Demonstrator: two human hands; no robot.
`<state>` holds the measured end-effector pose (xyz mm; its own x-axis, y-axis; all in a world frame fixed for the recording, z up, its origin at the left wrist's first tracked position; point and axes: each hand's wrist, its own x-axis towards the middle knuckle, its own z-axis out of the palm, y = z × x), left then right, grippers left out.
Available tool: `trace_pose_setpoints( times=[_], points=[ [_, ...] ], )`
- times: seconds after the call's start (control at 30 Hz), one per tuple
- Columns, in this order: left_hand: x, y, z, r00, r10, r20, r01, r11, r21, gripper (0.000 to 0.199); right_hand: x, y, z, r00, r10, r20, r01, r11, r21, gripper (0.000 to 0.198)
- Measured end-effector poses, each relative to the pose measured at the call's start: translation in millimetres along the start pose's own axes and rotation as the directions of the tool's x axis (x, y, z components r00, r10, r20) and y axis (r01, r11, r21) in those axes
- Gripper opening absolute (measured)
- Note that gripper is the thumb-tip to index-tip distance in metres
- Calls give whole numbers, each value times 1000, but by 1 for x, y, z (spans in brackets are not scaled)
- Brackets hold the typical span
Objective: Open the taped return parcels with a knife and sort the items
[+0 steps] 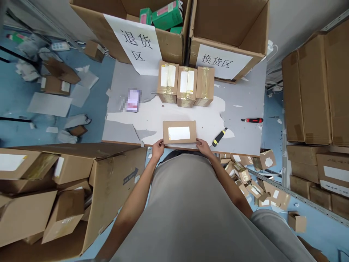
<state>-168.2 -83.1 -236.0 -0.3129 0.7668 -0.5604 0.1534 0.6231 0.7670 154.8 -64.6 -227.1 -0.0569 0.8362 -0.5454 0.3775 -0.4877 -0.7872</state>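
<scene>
A small cardboard box (179, 125) with a white label lies flat at the table's near edge, right in front of my body. My left hand (158, 149) grips its near left corner. At the near right corner, my right hand (204, 147) holds the same box with the fingers at its edge. To the right of it lies a yellow-and-black box cutter (219, 137). A red-and-black box cutter (253, 120) rests farther right. Behind the held box stand three taped cartons side by side: a left carton (167, 95), a middle carton (186, 102) and a right carton (205, 83).
Two large open cartons stand at the back: the left carton (171, 45) holds green boxes (167, 16), the right carton (229, 40) bears a paper sign. A big carton (117, 182) full of boxes sits left of me. Stacked cartons (313, 94) line the right.
</scene>
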Motion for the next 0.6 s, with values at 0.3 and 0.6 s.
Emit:
trace_pose_setpoints(
  times=[0.3,0.6],
  points=[
    [-19,50,12,976,201,-78,-202,979,-9,47,13,-35,-38,960,-222,-170,227,974,12,52],
    [-12,67,25,976,160,-146,-149,985,89,45,26,-51,-49,959,-140,-247,132,990,-47,40]
  ],
)
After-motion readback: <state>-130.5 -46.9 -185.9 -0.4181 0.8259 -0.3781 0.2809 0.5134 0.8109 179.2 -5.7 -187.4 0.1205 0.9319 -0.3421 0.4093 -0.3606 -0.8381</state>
